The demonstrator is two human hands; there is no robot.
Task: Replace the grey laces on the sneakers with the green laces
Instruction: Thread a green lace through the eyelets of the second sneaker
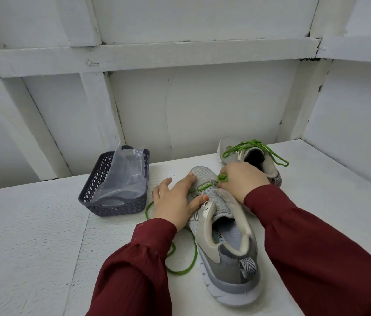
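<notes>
While I look down through the head camera, the near sneaker [225,258] lies on the white tabletop [31,236] with its heel towards me and its toe pointing away.

My left hand [175,199] rests on the left side of that sneaker's forefoot. Its fingers are spread and nearly straight and grasp nothing, and the thumb lies by the eyelet row.

My right hand [241,181] is at the right side of the same forefoot, with its fingers curled in, pinching a bunched piece of the green lace [181,273]. The lace shows as a short bar across the eyelets closest to the toe. Its loose length trails off the sneaker's left side and loops over the tabletop beside the sneaker's middle, partly hidden under my dark red left sleeve [134,270].

Beyond the near sneaker's toe and a little to its right, just behind my right hand, sits the far sneaker [271,172]. A second green lace [255,142] is knotted above its opening, with loops falling to either side.

Left of the near sneaker's toe, near but not touching it, stands a dark lattice basket [93,197]. A clear plastic bag [127,172] stands up inside the basket.
</notes>
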